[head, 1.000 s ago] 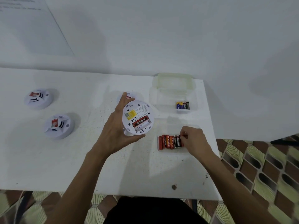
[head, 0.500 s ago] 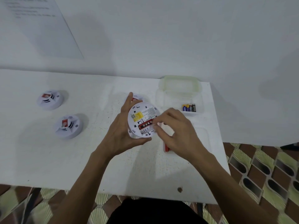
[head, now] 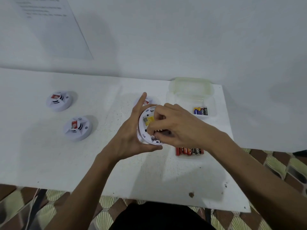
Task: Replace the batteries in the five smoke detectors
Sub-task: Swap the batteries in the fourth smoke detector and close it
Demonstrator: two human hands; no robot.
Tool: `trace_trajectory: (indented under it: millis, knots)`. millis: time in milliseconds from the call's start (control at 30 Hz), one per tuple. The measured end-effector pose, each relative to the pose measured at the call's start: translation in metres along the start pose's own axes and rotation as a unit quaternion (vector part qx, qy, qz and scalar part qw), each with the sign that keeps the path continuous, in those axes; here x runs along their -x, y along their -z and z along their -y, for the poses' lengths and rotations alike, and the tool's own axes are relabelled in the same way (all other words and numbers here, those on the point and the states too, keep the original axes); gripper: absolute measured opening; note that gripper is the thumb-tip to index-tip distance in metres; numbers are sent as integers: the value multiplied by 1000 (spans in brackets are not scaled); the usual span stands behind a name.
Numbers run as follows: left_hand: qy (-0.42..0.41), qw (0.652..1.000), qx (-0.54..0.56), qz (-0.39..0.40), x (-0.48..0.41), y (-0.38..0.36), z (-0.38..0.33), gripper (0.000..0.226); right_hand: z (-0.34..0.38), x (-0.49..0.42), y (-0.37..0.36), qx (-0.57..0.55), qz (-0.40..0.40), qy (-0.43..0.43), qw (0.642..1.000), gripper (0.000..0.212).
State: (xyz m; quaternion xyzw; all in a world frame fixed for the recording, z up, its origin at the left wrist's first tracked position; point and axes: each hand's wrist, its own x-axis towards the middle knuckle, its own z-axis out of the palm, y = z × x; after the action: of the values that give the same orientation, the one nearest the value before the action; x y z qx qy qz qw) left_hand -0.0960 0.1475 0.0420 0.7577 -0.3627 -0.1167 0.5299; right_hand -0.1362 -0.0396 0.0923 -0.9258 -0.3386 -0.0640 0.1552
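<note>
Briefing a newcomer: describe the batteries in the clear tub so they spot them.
On the white table, find the clear tub at the far right corner. The batteries lie inside it. They are blue, yellow and black; the red row lies outside, nearer the front edge.

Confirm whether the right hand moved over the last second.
Yes. The right hand left the row of red and black batteries, moving left and away onto the round white smoke detector gripped by the left hand.

The white table [head: 49,163] carried one smoke detector [head: 59,100] well left of the grip and a second detector [head: 78,128] nearer it. A third detector [head: 147,101] sat just behind the grip. A row of batteries [head: 189,151] lay just right of it, and a clear box [head: 191,90] stood farther back on the right.
</note>
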Motion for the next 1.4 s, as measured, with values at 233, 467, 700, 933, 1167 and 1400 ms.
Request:
trace_trajectory:
  millis: [233, 467, 700, 933, 1167, 1400]
  knots:
    - [41, 999, -11, 20, 2, -4, 10, 110, -1, -7, 7, 19, 73, 36, 997, 11]
    - [21, 999, -33, 3, 5, -1, 9, 113, -1, 7, 3, -155, -13, -48, 987, 8]
    - [4, 997, -67, -39, 7, -1, 8, 86, -12, 58, 15, -357, -169, -268, 879, 13]
    - [3, 996, -65, -55, 0, -4, 4, 87, -50, 113, -22, -179, -54, -494, 849, 15]
    - [3, 997, -58, -50, -6, -10, 1, 93, -54, 116, -59, -83, 29, -527, 845, 6]
    - [12, 997, -56, -45, -8, -8, 2, 95, -57, 112, -69, -37, 59, -549, 833, 10]
